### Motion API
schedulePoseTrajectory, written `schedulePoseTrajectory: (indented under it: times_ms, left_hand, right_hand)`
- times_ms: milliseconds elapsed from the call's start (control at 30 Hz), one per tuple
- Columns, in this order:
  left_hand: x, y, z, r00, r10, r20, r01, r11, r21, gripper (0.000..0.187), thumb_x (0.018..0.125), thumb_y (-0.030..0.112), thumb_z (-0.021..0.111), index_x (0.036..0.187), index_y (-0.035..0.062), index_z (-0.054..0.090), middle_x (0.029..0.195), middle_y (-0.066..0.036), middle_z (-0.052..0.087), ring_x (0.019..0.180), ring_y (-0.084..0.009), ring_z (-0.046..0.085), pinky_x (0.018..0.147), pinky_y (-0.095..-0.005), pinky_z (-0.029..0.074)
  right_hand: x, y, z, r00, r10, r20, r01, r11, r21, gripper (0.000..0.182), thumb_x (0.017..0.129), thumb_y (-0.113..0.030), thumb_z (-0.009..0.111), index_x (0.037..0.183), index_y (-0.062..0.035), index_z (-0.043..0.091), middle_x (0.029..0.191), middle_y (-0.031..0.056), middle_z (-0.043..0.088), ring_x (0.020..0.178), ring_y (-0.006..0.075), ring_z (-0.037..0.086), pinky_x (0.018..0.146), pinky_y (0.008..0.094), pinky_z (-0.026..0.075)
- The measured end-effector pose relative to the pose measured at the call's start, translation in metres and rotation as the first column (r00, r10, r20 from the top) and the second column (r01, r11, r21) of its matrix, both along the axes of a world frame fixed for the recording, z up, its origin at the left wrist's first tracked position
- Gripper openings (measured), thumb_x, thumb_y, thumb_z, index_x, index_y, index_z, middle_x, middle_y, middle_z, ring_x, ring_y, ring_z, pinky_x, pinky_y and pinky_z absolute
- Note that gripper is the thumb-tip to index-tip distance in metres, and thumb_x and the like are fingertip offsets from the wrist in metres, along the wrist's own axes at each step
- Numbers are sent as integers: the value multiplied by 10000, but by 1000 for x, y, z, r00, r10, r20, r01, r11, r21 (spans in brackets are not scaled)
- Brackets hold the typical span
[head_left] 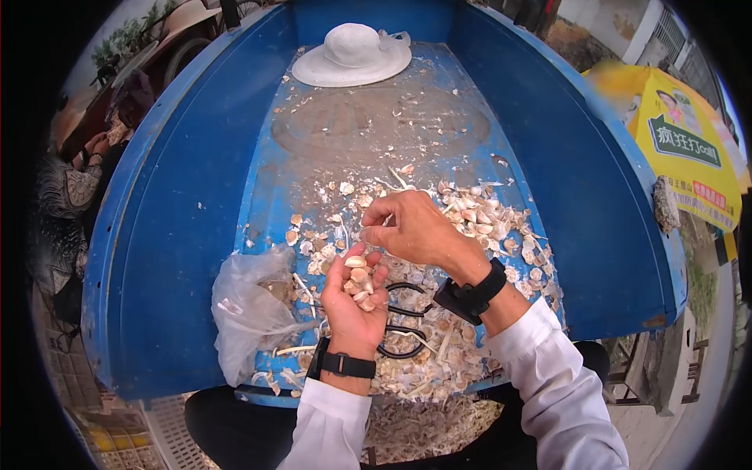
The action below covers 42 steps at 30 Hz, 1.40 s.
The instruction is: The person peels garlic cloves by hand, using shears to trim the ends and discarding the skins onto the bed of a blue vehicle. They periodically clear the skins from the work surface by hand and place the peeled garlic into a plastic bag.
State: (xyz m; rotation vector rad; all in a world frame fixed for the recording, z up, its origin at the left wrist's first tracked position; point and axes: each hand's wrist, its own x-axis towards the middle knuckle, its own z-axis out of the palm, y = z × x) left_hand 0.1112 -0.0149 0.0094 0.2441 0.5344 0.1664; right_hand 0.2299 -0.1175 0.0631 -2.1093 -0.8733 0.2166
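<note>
My left hand point(355, 309) is cupped palm up, its fingers curled around several garlic cloves point(360, 278). Just above it and to the right is my right hand point(415, 227), thumb and fingertips pinched together; whatever they hold is too small to make out. Beyond my right hand lies a heap of loose cloves point(479, 215) among bits of skin. Two black loops point(403, 352), like scissor handles, lie beside my left wrist, partly among the garlic scraps point(423, 384).
A crumpled clear plastic bag point(254, 313) lies left of my left hand. High blue metal walls point(184, 188) flank the truck-bed-like surface, with a white hat point(352, 56) at its far end. A yellow umbrella point(681, 141) stands outside right; another person's hand point(98, 145) shows at left.
</note>
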Motion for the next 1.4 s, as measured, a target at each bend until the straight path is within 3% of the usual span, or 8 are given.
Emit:
schedulePoseTrajectory:
  times_ms: [100, 267, 600, 700, 867, 933, 1067, 1400]
  left_hand:
    - [0, 5, -10, 980, -108, 164, 118, 992, -52, 215, 993, 213, 476, 1048, 27, 567, 921, -123, 614, 740, -196, 646, 373, -192, 440]
    - [0, -1, -11, 964, -147, 221, 160, 986, -38, 199, 990, 218, 525, 1046, 31, 567, 966, -107, 607, 762, -170, 643, 378, -175, 450]
    - [12, -27, -11, 965, -216, 146, 155, 926, 344, 284, 965, 246, 597, 1156, 41, 555, 902, -28, 596, 688, -69, 548, 406, -135, 350]
    - [7, -19, -13, 954, -241, 179, 199, 954, 222, 247, 985, 213, 554, 1156, 34, 537, 905, -48, 573, 670, -69, 512, 398, -130, 355]
    - [3, -11, -11, 945, -211, 250, 203, 977, 60, 240, 1000, 193, 519, 1158, 12, 535, 912, -54, 567, 661, -77, 523, 396, -143, 349]
    - [1, -10, -12, 938, -214, 274, 208, 977, 52, 243, 999, 193, 519, 1162, 12, 534, 910, -52, 566, 658, -80, 522, 393, -143, 349]
    - [3, -9, -18, 939, -211, 271, 217, 976, 11, 222, 1006, 209, 496, 1127, 26, 534, 951, -76, 532, 672, -107, 512, 361, -143, 366]
    - [5, -10, -17, 955, -240, 177, 236, 971, 42, 169, 971, 171, 546, 1080, 44, 571, 916, -57, 578, 773, -146, 604, 350, -147, 376]
  right_hand:
    - [36, -33, -15, 894, -311, 324, 396, 886, -243, 173, 816, -168, 655, 826, 3, 683, 783, 237, 664, 765, 401, 664, 682, 448, 534]
    - [46, -41, -40, 910, -237, 341, 359, 862, -357, 191, 841, -192, 683, 820, -1, 683, 765, 214, 662, 741, 389, 659, 655, 448, 524]
    - [-31, -42, 2, 1000, 14, 28, -16, 997, 74, 122, 781, -67, 674, 834, 36, 711, 706, 187, 679, 586, 251, 673, 555, 331, 524]
    - [-30, -45, -2, 870, 97, -484, 73, 944, 321, 60, 832, -12, 690, 852, 36, 719, 734, 86, 699, 621, 131, 667, 566, 248, 546]
    - [-14, -56, -13, 807, 47, -589, 198, 918, 345, 120, 824, -89, 723, 823, 30, 709, 713, 101, 693, 631, 133, 669, 582, 265, 555]
    - [0, -60, -20, 982, -10, -189, -10, 995, -104, 162, 822, -133, 725, 851, 24, 698, 671, 129, 660, 618, 184, 658, 591, 337, 534]
    - [31, -38, -43, 920, -51, 388, 65, 998, -22, 206, 764, -71, 696, 961, -9, 694, 764, 169, 670, 735, 321, 639, 691, 405, 508]
    - [29, -29, -30, 972, -4, 234, 48, 982, -180, 164, 771, -46, 674, 930, -5, 678, 824, 185, 688, 678, 344, 642, 646, 381, 512]
